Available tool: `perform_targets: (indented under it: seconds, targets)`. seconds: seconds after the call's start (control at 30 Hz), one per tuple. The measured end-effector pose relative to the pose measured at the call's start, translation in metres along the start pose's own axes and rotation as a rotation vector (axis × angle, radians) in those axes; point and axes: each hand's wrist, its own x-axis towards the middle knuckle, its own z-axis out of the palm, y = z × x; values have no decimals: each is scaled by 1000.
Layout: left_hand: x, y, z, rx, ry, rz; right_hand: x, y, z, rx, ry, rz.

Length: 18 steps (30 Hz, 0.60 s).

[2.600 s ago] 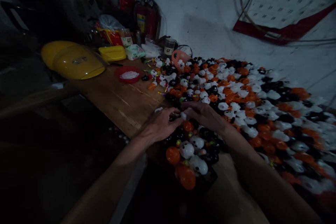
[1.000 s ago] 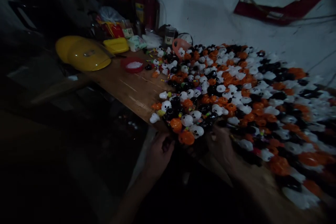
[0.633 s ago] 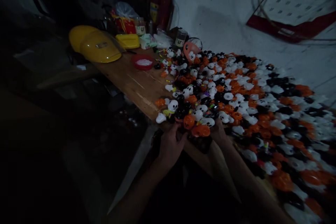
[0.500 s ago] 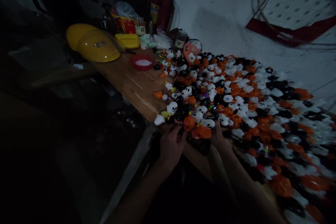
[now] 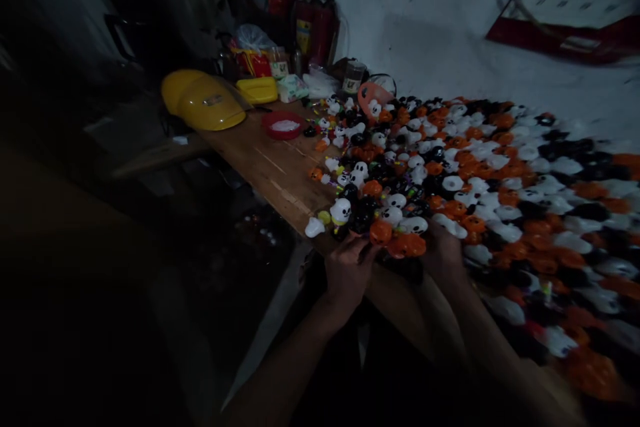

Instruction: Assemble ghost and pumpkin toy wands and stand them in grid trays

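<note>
My left hand [image 5: 347,271] is at the table's front edge with its fingers bent together against the near side of the pile. Whatever sits between its fingertips is too dark to make out. Close to the thumb lie a small orange pumpkin figure [image 5: 381,233] and a larger orange piece [image 5: 407,245]. My right hand [image 5: 444,257] reaches into the pile on the other side of these, its fingertips hidden among white ghost figures [image 5: 414,225] and dark pieces. A white ghost figure with a black-eyed face [image 5: 341,209] stands just beyond my left hand.
Many orange, black and white figures [image 5: 540,223] cover the right of the wooden table [image 5: 265,163]. Towards the far end are a red dish [image 5: 284,135] with white contents, a yellow face-shield helmet [image 5: 207,103], a yellow box [image 5: 257,89] and a fire extinguisher [image 5: 317,27].
The view has shifted, so the table and things appear farther right. My right hand has moved further in among the figures; my left hand stays by the pumpkin figure.
</note>
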Motion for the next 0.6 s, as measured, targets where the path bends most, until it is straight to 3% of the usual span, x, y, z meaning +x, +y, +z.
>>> perform_targets:
  seconds: [0.1,0.2,0.27,0.37,0.5,0.6]
  targets:
    - [-14,2,-11,-3,-25,39,-35,-17,-12,-215,41,-29]
    - [-26,-2,-36,3,-36,69,-76,-33,-14,-272,-70,-27]
    - [-21,-10,-53,124,40,61,-95,-40,-8,-246,-111,-1]
    - [6,-29,-66,387,144,-3,-106,-44,5,-229,-116,38]
    - [40,-49,-67,420,-5,-78,-106,-35,12,-216,-119,38]
    - [40,-50,-80,380,-22,-127,-107,-28,10,-183,-110,-22]
